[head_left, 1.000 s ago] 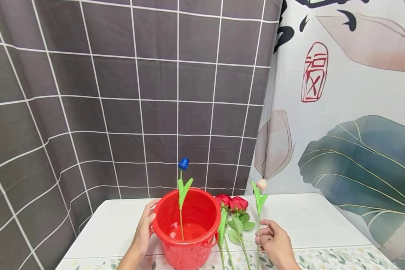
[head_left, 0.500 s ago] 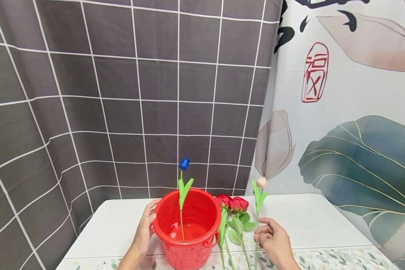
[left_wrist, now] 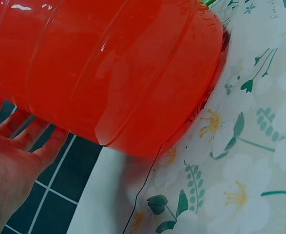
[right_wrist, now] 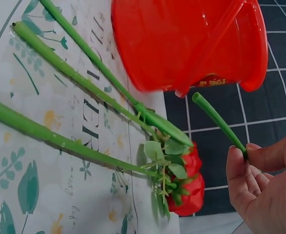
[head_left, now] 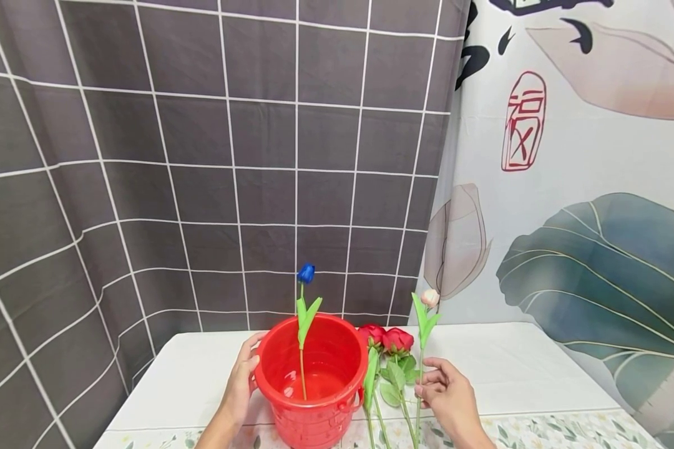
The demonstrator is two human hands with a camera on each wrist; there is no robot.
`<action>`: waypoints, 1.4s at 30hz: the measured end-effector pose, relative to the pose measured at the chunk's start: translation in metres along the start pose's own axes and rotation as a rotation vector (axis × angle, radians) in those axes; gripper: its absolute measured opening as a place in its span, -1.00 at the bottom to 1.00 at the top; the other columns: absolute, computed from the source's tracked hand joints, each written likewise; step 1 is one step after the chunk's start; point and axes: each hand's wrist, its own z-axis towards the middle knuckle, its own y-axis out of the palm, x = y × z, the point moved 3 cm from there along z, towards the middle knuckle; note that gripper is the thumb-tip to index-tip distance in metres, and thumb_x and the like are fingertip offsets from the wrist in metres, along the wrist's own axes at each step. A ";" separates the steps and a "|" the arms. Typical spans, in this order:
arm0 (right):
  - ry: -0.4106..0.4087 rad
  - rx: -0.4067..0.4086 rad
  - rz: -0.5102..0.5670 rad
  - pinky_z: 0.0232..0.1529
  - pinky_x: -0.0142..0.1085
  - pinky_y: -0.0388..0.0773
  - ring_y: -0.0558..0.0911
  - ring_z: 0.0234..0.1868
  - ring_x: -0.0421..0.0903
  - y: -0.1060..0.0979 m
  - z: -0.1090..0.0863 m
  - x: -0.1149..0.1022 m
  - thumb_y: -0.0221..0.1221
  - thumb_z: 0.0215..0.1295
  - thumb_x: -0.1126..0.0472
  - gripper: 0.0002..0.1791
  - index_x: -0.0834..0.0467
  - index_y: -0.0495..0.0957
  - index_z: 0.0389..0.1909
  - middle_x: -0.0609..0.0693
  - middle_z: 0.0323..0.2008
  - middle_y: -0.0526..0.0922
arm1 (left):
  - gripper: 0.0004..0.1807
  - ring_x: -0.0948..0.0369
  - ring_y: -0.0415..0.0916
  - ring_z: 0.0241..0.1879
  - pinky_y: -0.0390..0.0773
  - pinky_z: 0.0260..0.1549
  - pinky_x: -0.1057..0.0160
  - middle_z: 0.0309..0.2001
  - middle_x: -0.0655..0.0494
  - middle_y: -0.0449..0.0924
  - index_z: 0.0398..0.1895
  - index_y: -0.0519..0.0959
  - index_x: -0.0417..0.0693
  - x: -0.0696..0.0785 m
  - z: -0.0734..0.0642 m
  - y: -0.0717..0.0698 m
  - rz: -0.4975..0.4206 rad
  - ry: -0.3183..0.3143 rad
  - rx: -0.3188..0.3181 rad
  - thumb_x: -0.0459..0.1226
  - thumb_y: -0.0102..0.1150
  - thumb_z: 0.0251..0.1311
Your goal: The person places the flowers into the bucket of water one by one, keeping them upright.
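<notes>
My left hand [head_left: 238, 383] rests against the left side of a red plastic bucket [head_left: 314, 415], thumb near the rim. In the left wrist view, its fairly straight fingers [left_wrist: 52, 146] touch the bucket wall. A blue artificial tulip [head_left: 306, 274] stands inside the bucket, leaning slightly. Right of the bucket, my right hand [head_left: 452, 399] pinches the green stem of a pale pink tulip [head_left: 430, 298] between thumb and fingers, holding it upright. The right wrist view shows the stem's cut lower end [right_wrist: 216, 119] sticking out past the fingertips, clear of the bucket.
Two red artificial roses [head_left: 397, 341] lie on the table between bucket and right hand. Beside them lies another green stem with a long leaf [head_left: 371, 377], its bloom hidden. A floral cloth [head_left: 573, 430] covers the table's near part. A dark grid curtain [head_left: 258, 187] hangs behind.
My right hand has moved left and slightly up with the pink tulip, bringing it closer to the bucket. The left hand and bucket have stayed in place.
</notes>
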 end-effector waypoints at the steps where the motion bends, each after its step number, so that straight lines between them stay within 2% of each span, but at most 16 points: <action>1: -0.006 0.000 0.000 -0.50 -0.30 0.60 0.59 -0.52 -0.14 0.000 0.000 -0.001 0.19 0.03 0.60 -0.45 0.40 0.38 0.12 0.08 -0.43 0.60 | -0.46 -0.04 0.36 0.18 0.54 -0.04 0.18 0.31 -0.13 0.27 0.40 0.16 -0.05 0.000 0.000 0.000 -0.001 0.001 0.001 -0.26 -0.30 0.34; 7: -0.043 0.006 0.005 -0.48 -0.32 0.61 0.61 -0.51 -0.17 0.004 0.000 -0.010 0.20 0.04 0.59 -0.47 0.39 0.40 0.11 0.08 -0.43 0.62 | -0.46 -0.07 0.35 0.19 0.54 -0.05 0.18 0.31 -0.16 0.26 0.40 0.15 -0.08 0.000 -0.001 -0.001 -0.007 0.005 -0.002 -0.27 -0.32 0.33; 18: -0.130 -0.033 0.090 -0.50 -0.31 0.60 0.59 -0.52 -0.19 0.029 -0.004 -0.037 0.18 0.01 0.63 -0.51 0.39 0.44 0.04 0.12 -0.42 0.59 | -0.45 -0.12 0.31 0.22 0.53 -0.05 0.18 0.32 -0.18 0.24 0.41 0.14 -0.10 0.001 -0.001 -0.001 -0.001 0.005 -0.006 -0.28 -0.34 0.34; 26: -0.142 -0.032 0.123 -0.51 -0.32 0.60 0.57 -0.51 -0.20 0.038 -0.004 -0.049 0.19 0.00 0.64 -0.52 0.35 0.47 0.00 0.13 -0.43 0.60 | -0.46 -0.09 0.32 0.21 0.53 -0.02 0.16 0.32 -0.11 0.25 0.40 0.16 -0.05 0.001 -0.001 -0.001 0.006 -0.011 0.005 -0.25 -0.28 0.34; 33: -0.175 -0.039 0.132 -0.48 -0.33 0.61 0.59 -0.48 -0.19 0.042 -0.003 -0.057 0.21 0.00 0.63 -0.50 0.34 0.47 0.03 0.22 -0.37 0.60 | -0.46 -0.10 0.31 0.21 0.52 -0.03 0.15 0.31 -0.15 0.26 0.39 0.17 -0.05 0.001 0.001 -0.002 0.009 0.008 -0.002 -0.26 -0.31 0.32; 42: -0.181 -0.045 0.150 -0.47 -0.32 0.62 0.60 -0.46 -0.20 0.047 -0.003 -0.064 0.20 0.02 0.63 -0.51 0.32 0.47 0.04 0.16 -0.37 0.61 | -0.46 -0.07 0.33 0.19 0.53 -0.04 0.14 0.30 -0.16 0.28 0.39 0.17 -0.04 0.000 0.001 -0.002 -0.002 0.018 -0.007 -0.27 -0.34 0.32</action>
